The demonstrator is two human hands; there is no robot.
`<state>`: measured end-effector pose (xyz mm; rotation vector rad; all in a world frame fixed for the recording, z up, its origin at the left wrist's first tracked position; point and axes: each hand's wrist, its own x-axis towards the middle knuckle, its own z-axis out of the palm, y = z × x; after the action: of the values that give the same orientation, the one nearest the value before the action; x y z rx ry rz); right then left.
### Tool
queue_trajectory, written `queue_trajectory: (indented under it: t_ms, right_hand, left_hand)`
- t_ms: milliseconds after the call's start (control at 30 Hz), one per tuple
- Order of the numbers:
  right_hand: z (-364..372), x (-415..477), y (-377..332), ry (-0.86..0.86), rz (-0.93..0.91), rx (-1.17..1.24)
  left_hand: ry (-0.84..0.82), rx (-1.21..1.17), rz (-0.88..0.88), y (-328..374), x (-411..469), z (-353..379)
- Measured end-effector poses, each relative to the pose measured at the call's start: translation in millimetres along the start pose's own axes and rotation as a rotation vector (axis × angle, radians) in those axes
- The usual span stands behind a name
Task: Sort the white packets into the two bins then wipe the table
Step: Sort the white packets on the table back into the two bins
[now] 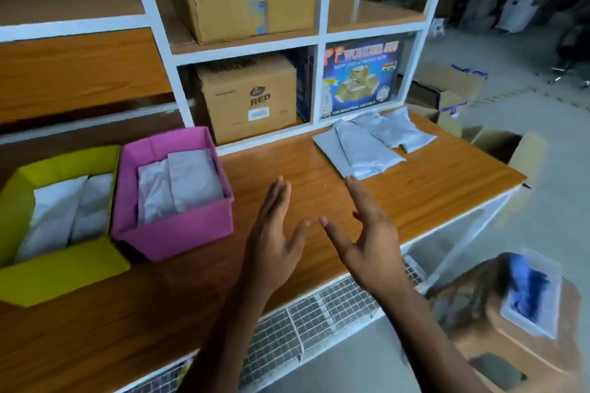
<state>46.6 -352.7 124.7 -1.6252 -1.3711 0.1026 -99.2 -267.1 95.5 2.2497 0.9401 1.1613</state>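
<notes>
Hands first: your left hand [274, 242] and right hand [367, 233] both hover over the glossy wooden table [287, 163], fingers spread, holding nothing. Loose white plastic packets [370, 143] lie overlapping at the table's far right, just beyond your right fingertips. Pink fabric bin [178, 230] and yellow fabric bin [64, 277] sit touching at left, each holding packets.

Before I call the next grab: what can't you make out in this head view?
- Packet count in the yellow bin and pink bin: walls and top packets hide any beneath.
- Loose packets: they overlap, so the count is unsure.
- Blue cloth at right: blurred.
- Left hand and right hand: open, empty; forearms cut by the bottom edge.
</notes>
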Motion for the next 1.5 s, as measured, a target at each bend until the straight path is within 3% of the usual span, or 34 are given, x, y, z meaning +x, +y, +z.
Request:
queue_trajectory:
  t_ms: [367, 600, 1100, 1500]
  right_hand:
    - [-76.6, -75.9, 99.8, -0.024, 0.218, -0.075]
    - [-84.3, -59.1, 155.3, -0.057, 0.288, -0.098]
    - [-41.1, 147.9, 260.1, -0.119, 0.192, -0.121]
    - [51.8, 305.0, 334.6, -0.274, 0.045, -0.315]
  left_hand:
    - [-0.197, -0.015, -0.076, 44.8, -56.5, 105.3]
    - [-0.227, 0.008, -0.129, 35.3, -38.5, 142.5]
    - [-0.056, 0.093, -0.207, -59.5, 147.6, 224.0]
    - [0.056, -0.023, -0.519, -141.6, 268.5, 289.5]
